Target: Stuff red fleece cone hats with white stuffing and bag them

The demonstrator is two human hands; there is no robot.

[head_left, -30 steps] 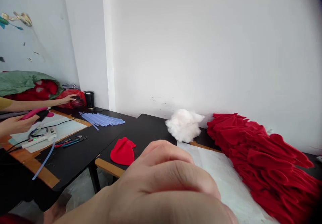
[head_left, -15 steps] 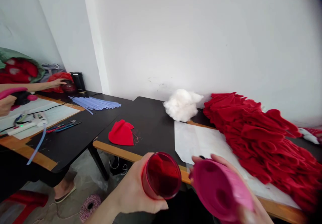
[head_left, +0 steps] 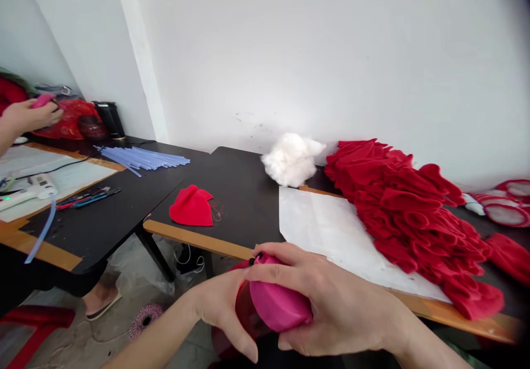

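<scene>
Closest in, the right hand [head_left: 331, 302] is cupped over a round pink plastic lid [head_left: 276, 302], fingers wrapped on top, sitting on a translucent red plastic cup [head_left: 242, 314] that the left hand [head_left: 219, 308] grips from the side, all held in the air just in front of the black table [head_left: 248, 203]. The lid looks to be on, though the hands cover the rim, so I can't tell if it's fully seated.

Past that there's a white paper sheet [head_left: 331, 231], a small folded red felt piece [head_left: 191, 207], a big heap of red felt pieces [head_left: 409, 209] and a puff of white stuffing [head_left: 292, 159] by the wall. Nothing blocks the hands.

Far left, another person's hand [head_left: 31, 116] holds something pink over a second table with a white glue gun [head_left: 28, 186] and pale blue glue sticks [head_left: 143, 159].
</scene>
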